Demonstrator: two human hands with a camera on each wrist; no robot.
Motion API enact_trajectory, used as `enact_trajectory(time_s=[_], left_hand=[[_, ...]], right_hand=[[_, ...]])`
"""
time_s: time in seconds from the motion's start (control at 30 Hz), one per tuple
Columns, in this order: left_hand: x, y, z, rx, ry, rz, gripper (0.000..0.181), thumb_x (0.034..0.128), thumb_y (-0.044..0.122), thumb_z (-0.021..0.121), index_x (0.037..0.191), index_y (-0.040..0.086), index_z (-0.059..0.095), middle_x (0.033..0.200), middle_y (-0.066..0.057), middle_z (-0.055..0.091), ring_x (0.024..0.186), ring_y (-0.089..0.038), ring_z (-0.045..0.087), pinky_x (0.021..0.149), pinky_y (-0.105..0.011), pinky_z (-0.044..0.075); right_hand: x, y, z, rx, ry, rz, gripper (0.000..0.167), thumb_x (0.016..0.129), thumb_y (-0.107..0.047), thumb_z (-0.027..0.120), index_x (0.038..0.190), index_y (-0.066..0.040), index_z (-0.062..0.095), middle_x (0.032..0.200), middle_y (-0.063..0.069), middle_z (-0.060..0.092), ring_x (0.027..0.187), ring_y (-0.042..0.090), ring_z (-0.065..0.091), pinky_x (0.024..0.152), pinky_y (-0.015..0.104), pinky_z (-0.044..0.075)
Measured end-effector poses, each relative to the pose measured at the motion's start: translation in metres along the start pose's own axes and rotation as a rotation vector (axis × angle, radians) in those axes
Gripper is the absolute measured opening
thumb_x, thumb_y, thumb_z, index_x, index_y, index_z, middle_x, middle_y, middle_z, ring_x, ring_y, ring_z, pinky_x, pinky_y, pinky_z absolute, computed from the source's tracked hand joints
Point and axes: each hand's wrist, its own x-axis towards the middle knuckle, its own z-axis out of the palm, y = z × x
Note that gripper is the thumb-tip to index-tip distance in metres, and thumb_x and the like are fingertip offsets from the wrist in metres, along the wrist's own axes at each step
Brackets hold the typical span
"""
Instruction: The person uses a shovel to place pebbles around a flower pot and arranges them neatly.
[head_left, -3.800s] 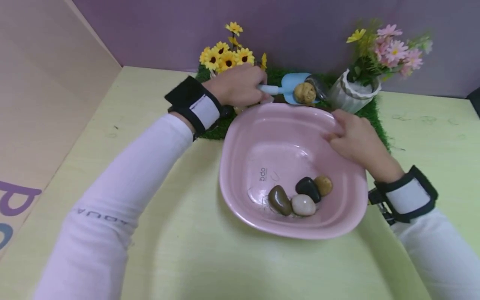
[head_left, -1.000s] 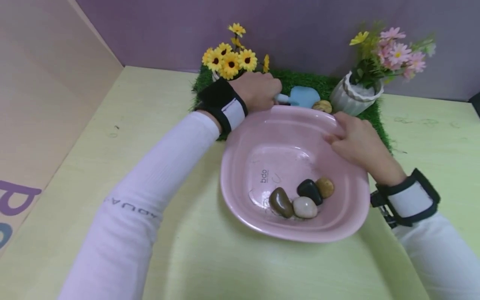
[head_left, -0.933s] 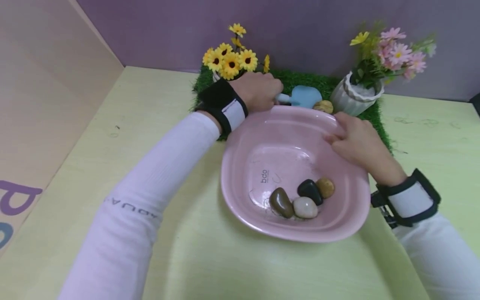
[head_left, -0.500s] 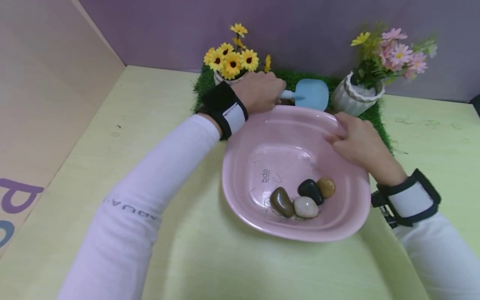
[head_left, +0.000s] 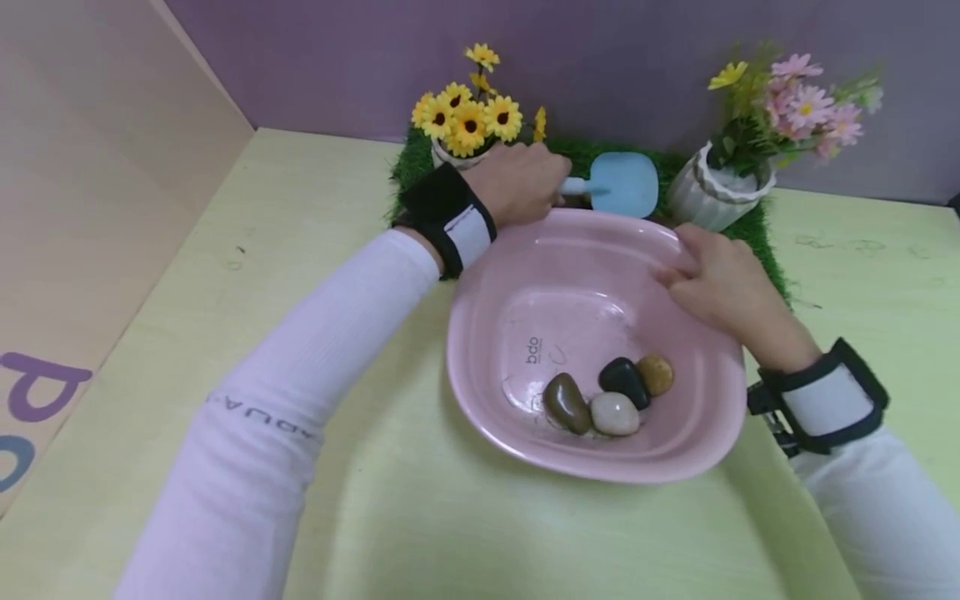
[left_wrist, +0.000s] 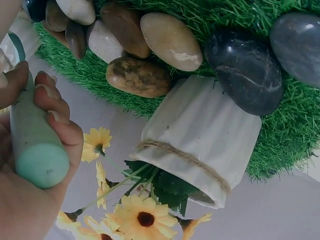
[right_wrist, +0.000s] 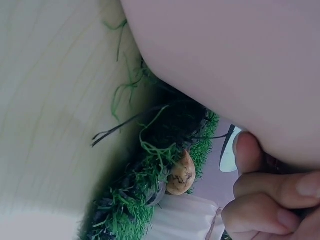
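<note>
My left hand [head_left: 521, 183] grips the pale handle [left_wrist: 41, 145] of a small toy shovel [head_left: 624, 185]. The light blue blade hovers behind the basin's far rim, with no stone visible on its face. At the far right of the pink basin [head_left: 566, 321], my right hand [head_left: 723, 279] grips the rim, thumb on the inner side. Inside the basin lie a brown stone [head_left: 567, 403], a black stone [head_left: 624, 382], a whitish stone [head_left: 615, 414] and a tan stone [head_left: 656, 374].
Artificial turf [head_left: 408, 167] runs behind the basin. In the left wrist view, several stones [left_wrist: 172, 41] rest on it. A white pot [left_wrist: 200, 135] holds yellow flowers; another white pot [head_left: 712, 193] holds pink ones. A purple wall [head_left: 622, 67] stands behind.
Earlier the shovel carried a tan stone; then its blade tipped low beside a stone at the rim. Now the blade is raised and that stone is hidden. The left hand has shifted right.
</note>
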Motion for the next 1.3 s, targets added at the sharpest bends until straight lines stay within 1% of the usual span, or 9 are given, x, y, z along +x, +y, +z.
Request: enact_trajectory(time_s=[0.13,0.27,0.53,0.77,0.9,0.97,1.07,1.2,1.3], left_hand=[[-0.001,-0.002,-0.001,-0.023,0.009,0.001,0.028,0.1056,0.028,0.043,0.120,0.007,0.056,0.102,-0.010,0.061,0.086,-0.022,0.058,0.072,-0.034,0.047],[-0.004,-0.005,-0.002,-0.093,0.054,-0.003,0.030,0.1048,0.028,0.046,0.125,0.007,0.056,0.108,-0.010,0.064,0.090,-0.020,0.062,0.077,-0.032,0.049],[-0.016,-0.001,-0.021,-0.194,0.275,-0.038,0.031,0.1045,0.031,0.046,0.126,0.010,0.056,0.101,-0.002,0.059,0.077,-0.012,0.052,0.066,-0.022,0.041],[-0.032,0.004,-0.030,-0.175,0.372,0.002,0.029,0.1019,0.028,0.050,0.123,0.011,0.061,0.107,-0.003,0.065,0.080,-0.012,0.053,0.069,-0.022,0.042],[-0.045,0.005,-0.043,-0.098,0.339,0.023,0.027,0.0978,0.020,0.050,0.119,0.012,0.064,0.106,-0.004,0.066,0.081,-0.015,0.053,0.071,-0.026,0.041],[-0.052,0.005,-0.051,-0.043,0.297,0.034,0.027,0.0951,0.016,0.050,0.116,0.014,0.067,0.100,-0.003,0.065,0.079,-0.017,0.050,0.070,-0.028,0.039],[-0.059,0.005,-0.058,0.037,0.228,0.050,0.028,0.0912,0.012,0.051,0.112,0.016,0.069,0.095,-0.002,0.064,0.076,-0.018,0.048,0.069,-0.030,0.036],[-0.061,0.008,-0.056,0.090,0.165,0.088,0.025,0.0894,0.010,0.050,0.104,0.015,0.070,0.088,-0.003,0.061,0.071,-0.019,0.044,0.066,-0.031,0.033],[-0.059,0.014,-0.049,0.094,0.088,0.113,0.020,0.0892,0.009,0.051,0.096,0.015,0.069,0.082,-0.003,0.056,0.067,-0.018,0.042,0.063,-0.030,0.032]], right_hand=[[0.001,-0.001,0.000,0.007,0.006,-0.004,0.018,0.094,-0.020,0.060,0.094,-0.004,0.051,0.072,0.015,0.050,0.067,0.030,0.050,0.055,0.035,0.036],[0.002,-0.002,0.002,0.015,0.013,-0.019,0.017,0.093,-0.018,0.060,0.095,-0.004,0.051,0.075,0.015,0.051,0.070,0.031,0.050,0.058,0.035,0.035],[0.000,-0.004,0.001,0.013,0.004,-0.018,0.015,0.093,-0.016,0.060,0.094,-0.004,0.050,0.071,0.013,0.048,0.065,0.028,0.048,0.054,0.034,0.036],[0.001,-0.004,0.002,0.012,0.025,-0.036,0.014,0.092,-0.014,0.059,0.092,-0.004,0.050,0.072,0.013,0.048,0.067,0.029,0.048,0.056,0.035,0.036],[0.001,-0.002,0.003,0.007,0.032,-0.036,0.016,0.093,-0.017,0.060,0.096,-0.003,0.053,0.073,0.014,0.049,0.070,0.031,0.049,0.060,0.038,0.036],[0.001,-0.001,0.003,0.010,0.030,-0.029,0.022,0.093,-0.019,0.060,0.105,-0.001,0.056,0.079,0.020,0.055,0.076,0.035,0.053,0.064,0.043,0.039],[0.000,0.000,0.002,0.010,0.028,-0.016,0.023,0.094,-0.022,0.060,0.101,-0.001,0.055,0.075,0.019,0.052,0.075,0.035,0.052,0.063,0.042,0.039],[-0.001,0.001,0.001,0.002,0.028,-0.006,0.024,0.093,-0.021,0.060,0.086,-0.006,0.044,0.068,0.011,0.040,0.068,0.030,0.045,0.057,0.035,0.033],[-0.001,0.002,0.000,-0.001,0.027,-0.012,0.019,0.092,-0.018,0.060,0.089,-0.006,0.046,0.069,0.013,0.045,0.068,0.031,0.047,0.058,0.036,0.034]])
